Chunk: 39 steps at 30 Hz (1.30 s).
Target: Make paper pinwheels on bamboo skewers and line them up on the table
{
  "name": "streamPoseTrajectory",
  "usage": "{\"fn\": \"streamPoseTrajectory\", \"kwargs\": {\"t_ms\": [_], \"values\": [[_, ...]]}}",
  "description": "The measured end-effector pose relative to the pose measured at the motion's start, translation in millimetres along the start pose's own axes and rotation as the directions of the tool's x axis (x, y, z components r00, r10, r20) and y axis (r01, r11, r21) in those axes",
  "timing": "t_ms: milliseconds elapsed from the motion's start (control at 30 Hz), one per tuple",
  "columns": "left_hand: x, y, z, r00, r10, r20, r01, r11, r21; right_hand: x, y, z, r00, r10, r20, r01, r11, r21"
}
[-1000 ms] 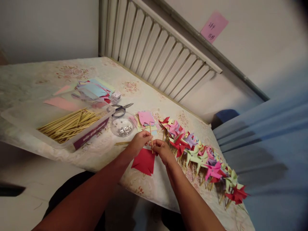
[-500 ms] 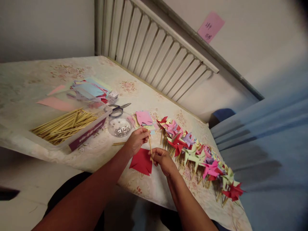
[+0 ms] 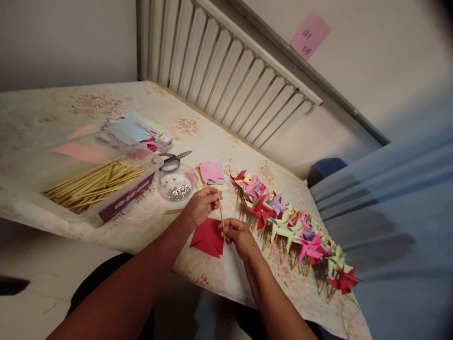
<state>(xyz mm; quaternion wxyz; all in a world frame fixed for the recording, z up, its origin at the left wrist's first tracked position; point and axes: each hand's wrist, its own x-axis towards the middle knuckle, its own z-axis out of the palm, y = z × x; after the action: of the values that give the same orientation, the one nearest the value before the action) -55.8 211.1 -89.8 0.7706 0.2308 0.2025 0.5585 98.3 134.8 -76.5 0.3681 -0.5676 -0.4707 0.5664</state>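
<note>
The left hand [image 3: 204, 204] pinches a stick [image 3: 221, 210] near its upper end between thumb and fingers; the right hand [image 3: 240, 237] grips the same stick near its lower end. The stick appears over the right edge of a red paper [image 3: 207, 240], which lies on the bench [image 3: 212, 144] with slits at its corners; whether the stick touches it is unclear. Beyond the left hand are a stack of cut paper [image 3: 211, 173], a dish [image 3: 164, 188] of small metallic pieces [image 3: 179, 192] and scissors [image 3: 174, 162]. A tub [image 3: 129, 199] of sticks stands to the left, and pinwheels [image 3: 261, 211] crowd the right.
</note>
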Motion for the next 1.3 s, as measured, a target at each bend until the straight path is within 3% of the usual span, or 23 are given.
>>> {"fn": "streamPoseTrajectory", "kwargs": {"t_ms": [500,633,800,867,967,1033,1100,1167,1233,1300], "values": [[-2.5,2.8,2.3,1.0,0.019,-0.003,-0.019,0.999,0.048,-2.5,-3.1,1.4,1.0,-0.004,-0.024,0.001,0.994,-0.107],[-2.8,3.1,2.7,1.0,0.028,-0.014,-0.027,0.998,0.051,-3.9,-5.9,-0.3,0.998,-0.031,-0.055,0.019,0.977,-0.213],[-2.7,2.8,1.8,0.999,0.031,-0.041,-0.027,0.996,0.089,-4.4,-8.1,-6.7,0.983,-0.15,-0.104,0.097,0.91,-0.403],[-2.2,2.1,0.6,0.998,0.029,-0.051,-0.02,0.986,0.167,-5.5,-11.8,-10.9,0.966,-0.231,-0.12,0.128,0.824,-0.552],[-2.1,0.8,-1.3,0.986,0.101,-0.131,-0.031,0.891,0.452,-7.5,-20.5,-16.9,0.93,-0.353,-0.1,0.134,0.58,-0.803],[-3.2,0.4,-2.1,0.937,0.307,-0.167,-0.106,0.705,0.701,-6.9,-26.2,-18.4,0.929,-0.364,-0.07,0.097,0.422,-0.901],[-5.1,0.5,-2.6,0.846,0.522,-0.106,-0.178,0.464,0.868,-2.4,-30.0,-16.8,0.94,-0.338,-0.043,0.064,0.299,-0.952],[-6.8,0.9,-3.3,0.795,0.607,-0.015,-0.216,0.305,0.928,7.2,-31.5,-12.7,0.946,-0.323,-0.011,0.05,0.181,-0.982],[-7.5,0.8,-4.8,0.814,0.58,0.032,-0.227,0.266,0.937,21.5,-31.3,-7.4,0.948,-0.314,0.051,0.07,0.051,-0.996],[-7.0,0.1,-7.3,0.861,0.505,0.049,-0.215,0.276,0.937,38.3,-30.7,-2.5,0.95,-0.279,0.139,0.129,-0.056,-0.99]]}}
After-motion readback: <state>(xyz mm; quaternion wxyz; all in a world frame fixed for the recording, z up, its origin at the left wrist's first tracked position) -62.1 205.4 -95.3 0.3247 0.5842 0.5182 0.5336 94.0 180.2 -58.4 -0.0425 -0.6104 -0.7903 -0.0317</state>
